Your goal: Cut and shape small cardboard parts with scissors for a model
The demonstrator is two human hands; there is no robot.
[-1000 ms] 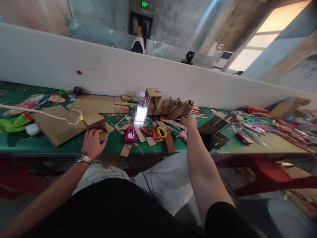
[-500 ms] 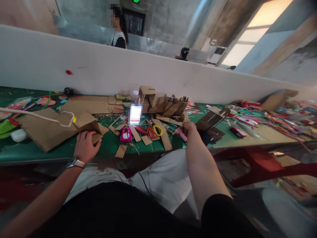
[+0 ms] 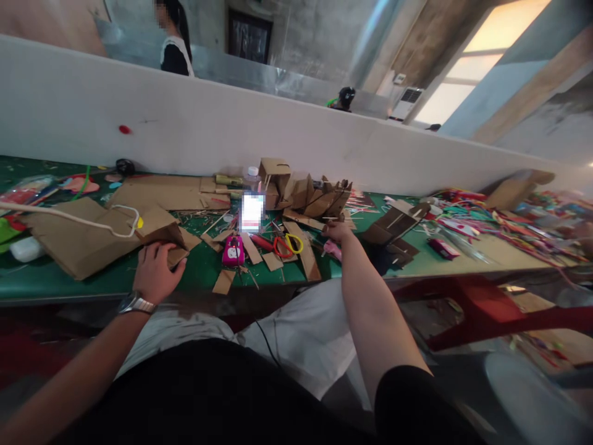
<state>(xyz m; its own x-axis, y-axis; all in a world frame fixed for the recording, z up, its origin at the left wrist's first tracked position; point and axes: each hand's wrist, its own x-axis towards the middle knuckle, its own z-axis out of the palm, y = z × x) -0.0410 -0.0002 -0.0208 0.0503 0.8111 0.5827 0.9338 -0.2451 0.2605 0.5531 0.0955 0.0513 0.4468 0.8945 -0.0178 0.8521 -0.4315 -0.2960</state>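
My left hand (image 3: 158, 272), a watch on its wrist, has its fingers curled over the near end of a folded brown cardboard piece (image 3: 160, 230), with the thumb along its side. My right hand (image 3: 337, 232) reaches over the table with its fingers bent together at the end of a flat cardboard strip (image 3: 301, 221). What those fingers hold, if anything, is hidden. Just below them lies a pink glue gun (image 3: 332, 250), partly covered by my forearm. Between my hands are scissors with red and yellow handles (image 3: 288, 246) and a pink device with a cord (image 3: 233, 251).
A bottle (image 3: 252, 179) and a bright, blurred-out screen (image 3: 252, 213) stand mid-table. Cut cardboard shapes (image 3: 319, 196) are behind. A dark cardboard form (image 3: 393, 225) and colourful strips (image 3: 509, 228) lie to the right. A white partition (image 3: 185, 123) borders the back; people are beyond it.
My right hand has moved a little to the left, away from the dark cardboard form. My left hand stays on the folded cardboard. The person behind the partition has moved left.
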